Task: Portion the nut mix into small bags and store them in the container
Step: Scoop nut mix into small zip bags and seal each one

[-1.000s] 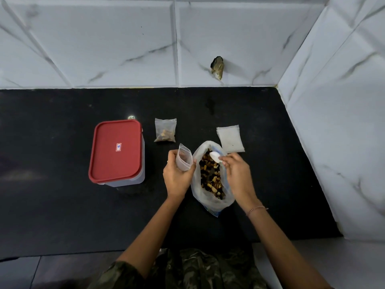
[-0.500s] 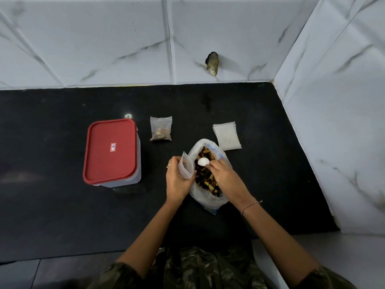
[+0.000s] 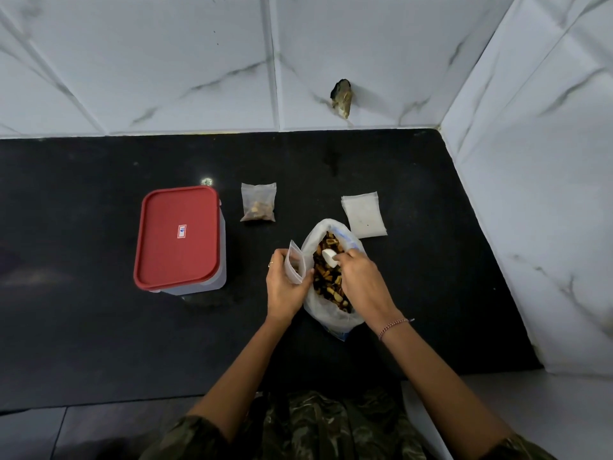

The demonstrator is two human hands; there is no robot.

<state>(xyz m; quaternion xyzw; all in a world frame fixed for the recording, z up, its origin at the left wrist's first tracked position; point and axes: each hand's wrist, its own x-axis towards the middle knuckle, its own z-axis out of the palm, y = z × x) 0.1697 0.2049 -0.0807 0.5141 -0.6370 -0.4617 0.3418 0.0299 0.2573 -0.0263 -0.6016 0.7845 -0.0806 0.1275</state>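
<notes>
Two hands work over an open sack of nuts on the black bench (image 3: 99,327). Your left hand (image 3: 285,287) curls round a small clear bag (image 3: 295,265), thumb and fingers gripping it upright with its mouth parted. The bag touches the left side of the big white bag (image 3: 331,318). Your right hand (image 3: 360,280) reaches into that big bag from the near side, fingers pinched on a white scoop (image 3: 329,257) whose end sits among the nut mix (image 3: 326,283).

Beyond your left hand, well apart from it, a filled small bag (image 3: 258,207) lies flat on the bench with nuts settled at its near end. Farther to the left of that hand stands the container (image 3: 179,237), its red lid on. Beyond your right hand, just past the big bag's far rim, lies a flat pile of empty bags (image 3: 364,214). A thin bracelet (image 3: 393,327) circles your right wrist, and a ring (image 3: 271,264) shows on your left hand.
</notes>
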